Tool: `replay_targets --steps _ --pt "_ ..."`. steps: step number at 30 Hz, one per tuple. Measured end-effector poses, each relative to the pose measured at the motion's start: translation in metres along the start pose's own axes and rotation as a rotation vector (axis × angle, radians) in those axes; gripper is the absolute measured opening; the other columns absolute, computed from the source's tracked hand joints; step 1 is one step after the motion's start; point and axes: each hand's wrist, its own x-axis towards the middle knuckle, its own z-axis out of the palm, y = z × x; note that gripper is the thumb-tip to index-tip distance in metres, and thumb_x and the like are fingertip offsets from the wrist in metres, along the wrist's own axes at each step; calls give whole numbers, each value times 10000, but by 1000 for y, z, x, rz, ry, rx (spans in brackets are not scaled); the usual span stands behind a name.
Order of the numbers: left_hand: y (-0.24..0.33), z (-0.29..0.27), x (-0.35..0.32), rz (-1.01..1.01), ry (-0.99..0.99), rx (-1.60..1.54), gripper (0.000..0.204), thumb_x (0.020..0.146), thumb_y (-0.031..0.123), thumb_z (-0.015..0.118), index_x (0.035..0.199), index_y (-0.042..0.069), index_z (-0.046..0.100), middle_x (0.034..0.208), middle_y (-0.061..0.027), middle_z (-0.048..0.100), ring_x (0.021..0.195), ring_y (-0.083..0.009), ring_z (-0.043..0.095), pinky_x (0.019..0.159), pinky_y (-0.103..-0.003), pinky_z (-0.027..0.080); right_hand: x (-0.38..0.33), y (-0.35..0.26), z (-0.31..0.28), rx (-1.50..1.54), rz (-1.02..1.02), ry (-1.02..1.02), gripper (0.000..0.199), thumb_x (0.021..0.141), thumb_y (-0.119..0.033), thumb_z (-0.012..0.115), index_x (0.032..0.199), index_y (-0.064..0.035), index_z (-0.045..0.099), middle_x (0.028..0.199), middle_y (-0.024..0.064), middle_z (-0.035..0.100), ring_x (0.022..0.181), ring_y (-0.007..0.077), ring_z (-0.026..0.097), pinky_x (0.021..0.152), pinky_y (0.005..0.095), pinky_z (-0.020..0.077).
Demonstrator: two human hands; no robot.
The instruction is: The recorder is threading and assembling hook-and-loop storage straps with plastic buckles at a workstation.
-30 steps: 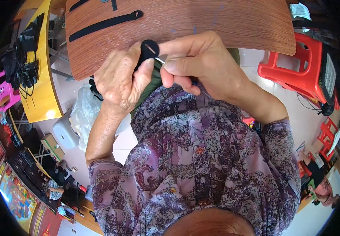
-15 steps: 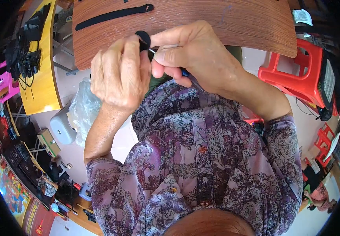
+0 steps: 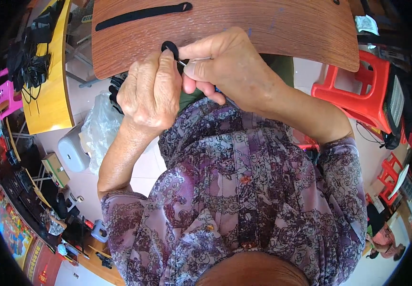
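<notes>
Over the near edge of the brown table my left hand pinches a black strap piece, whose curved end shows above the fingertips. My right hand is closed on a thin metal-shafted tool, its tip against or just beside the black piece. A speck of blue shows below the right fingers; the rest of the tool is hidden in the palm. On the table beyond the hands lies a flat black strap with a small loop at its right end.
The brown table ends just in front of me. A red plastic stool stands at the right. To the left are a yellow table with black cables, a clear plastic bag and a grey box.
My left fingers have shifted on the black strap piece, and its end now looks more curled. The tool stays in my right hand. The whole view has tilted slightly.
</notes>
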Motion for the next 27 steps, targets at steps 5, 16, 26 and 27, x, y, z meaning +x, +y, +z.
replay_targets --steps 5,16,26,27 --pt "-7 3 -3 12 -9 -35 315 618 -59 679 912 31 609 803 -100 604 652 -233 592 555 -307 493 1 7 2 -145 -82 -16 284 790 16 503 1044 39 628 625 89 598 394 61 435 356 199 349" --pt "-9 2 -8 -606 68 -557 127 669 -58 596 774 11 590 690 -76 559 571 -179 550 525 -271 446 3 13 8 40 -68 76 305 714 27 534 997 36 648 567 89 603 418 89 471 354 253 354" --pt "1 4 1 -322 26 -310 128 703 -39 653 814 -1 604 724 -99 591 591 -187 570 534 -277 454 10 15 2 -39 -11 36 248 800 -7 530 1019 41 634 618 99 603 391 62 429 342 207 335" --pt "1 5 0 -294 25 -265 171 674 -53 666 818 13 603 719 -98 591 583 -212 570 516 -303 458 12 18 1 -76 -26 11 234 805 -5 527 1005 23 647 610 92 602 391 57 430 341 207 334"
